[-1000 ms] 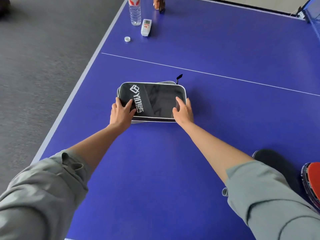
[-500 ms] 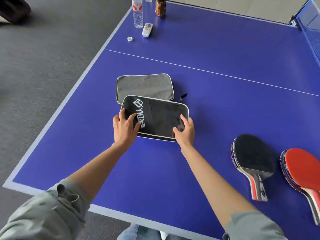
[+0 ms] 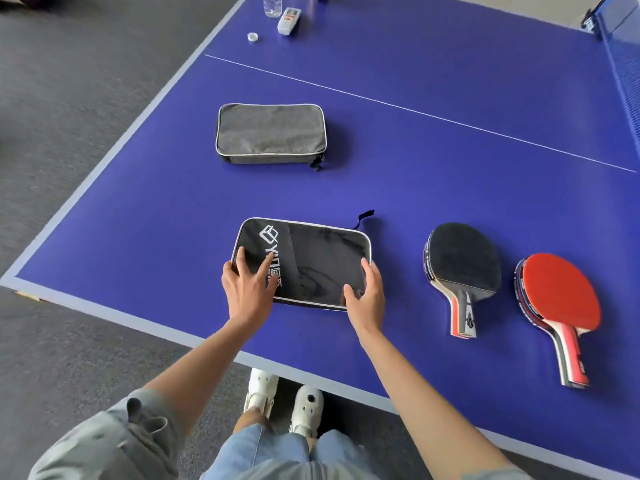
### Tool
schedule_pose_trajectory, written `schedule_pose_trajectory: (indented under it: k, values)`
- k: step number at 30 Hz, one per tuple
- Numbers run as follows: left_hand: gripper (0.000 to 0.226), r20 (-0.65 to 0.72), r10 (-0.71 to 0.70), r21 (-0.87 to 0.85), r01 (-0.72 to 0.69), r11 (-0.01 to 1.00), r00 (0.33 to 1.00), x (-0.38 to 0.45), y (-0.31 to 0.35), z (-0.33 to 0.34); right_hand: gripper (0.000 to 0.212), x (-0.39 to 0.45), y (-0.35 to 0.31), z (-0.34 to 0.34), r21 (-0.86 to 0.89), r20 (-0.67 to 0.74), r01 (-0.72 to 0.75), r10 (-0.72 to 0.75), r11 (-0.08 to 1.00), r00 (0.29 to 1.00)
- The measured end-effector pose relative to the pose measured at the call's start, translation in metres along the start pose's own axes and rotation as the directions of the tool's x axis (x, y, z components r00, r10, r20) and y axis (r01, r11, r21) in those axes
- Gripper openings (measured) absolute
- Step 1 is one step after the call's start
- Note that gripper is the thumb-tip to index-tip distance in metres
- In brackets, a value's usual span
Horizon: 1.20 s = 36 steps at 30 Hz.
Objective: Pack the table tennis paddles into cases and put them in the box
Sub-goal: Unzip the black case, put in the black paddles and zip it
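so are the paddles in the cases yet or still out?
Out. Both paddles, black and red, lie bare on the table, right of the black case.

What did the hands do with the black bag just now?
Both hands, left and right, slid the black case off the grey case and toward the table's near edge. The grey case stayed put, and the hands still press the black case's near corners.

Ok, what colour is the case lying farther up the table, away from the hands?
Grey case, with light piping round its edge; head view.
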<state>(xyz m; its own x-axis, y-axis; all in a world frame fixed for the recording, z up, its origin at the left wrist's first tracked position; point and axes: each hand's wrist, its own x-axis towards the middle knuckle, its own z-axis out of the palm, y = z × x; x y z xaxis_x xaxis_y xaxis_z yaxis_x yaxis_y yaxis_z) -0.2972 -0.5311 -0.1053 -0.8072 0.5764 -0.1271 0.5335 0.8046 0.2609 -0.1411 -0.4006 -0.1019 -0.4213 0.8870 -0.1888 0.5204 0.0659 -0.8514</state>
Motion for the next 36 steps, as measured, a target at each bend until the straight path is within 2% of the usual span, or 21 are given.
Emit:
schedule_pose_trajectory:
  k: [2,3,5,7,9,15,23,29,32,34,36]
  values:
    - [0.045,0.034,0.002,0.039,-0.003,0.999,0.999,0.002,0.004,-0.002,0.05,0.002,0.002,-0.006,0.063,-0.021,-0.035,0.037,0.997,0.999]
    - [0.048,0.038,0.048,0.045,-0.05,0.998,0.998,0.003,0.007,-0.003,0.046,0.004,0.003,-0.011,0.098,-0.025,-0.062,0.065,0.993,0.998]
    - [0.058,0.093,0.219,0.034,-0.223,0.974,0.971,0.006,0.014,-0.003,0.044,0.008,0.009,-0.02,0.141,-0.017,-0.115,0.119,0.983,0.993]
    - [0.067,0.225,0.329,-0.008,-0.335,0.942,0.917,0.005,0.022,0.0,0.048,0.008,0.017,-0.026,0.148,0.008,-0.15,0.151,0.977,0.989]
    - [0.072,0.298,0.321,0.006,-0.338,0.941,0.899,0.003,0.026,0.004,0.049,0.003,0.024,-0.029,0.117,0.034,-0.149,0.146,0.982,0.989]
    - [0.073,0.34,0.286,0.05,-0.321,0.946,0.896,0.004,0.028,0.007,0.044,-0.009,0.033,-0.028,0.035,-0.001,-0.019,0.019,0.999,1.0]
    - [0.072,0.342,0.298,0.059,-0.337,0.94,0.891,0.002,0.027,0.009,0.044,0.01,0.031,-0.033,-0.064,0.05,-0.01,0.013,0.998,0.999]
    - [0.07,0.318,0.309,0.071,-0.348,0.935,0.896,0.002,0.02,0.014,0.041,-0.002,0.036,-0.035,-0.117,0.077,0.107,-0.099,0.987,0.992]
    - [0.067,0.312,0.325,0.041,-0.354,0.934,0.893,0.004,0.019,0.01,0.038,0.003,0.03,-0.039,-0.074,0.075,0.011,-0.006,0.997,0.997]
    - [0.062,0.199,0.338,-0.076,-0.329,0.941,0.92,0.008,0.014,0.003,0.039,0.01,0.025,-0.041,-0.054,0.082,-0.038,0.042,0.998,0.996]
    - [0.06,0.027,0.28,-0.186,-0.27,0.945,0.96,0.013,0.001,-0.006,0.041,0.015,0.02,-0.041,-0.086,0.099,-0.033,0.042,0.996,0.994]
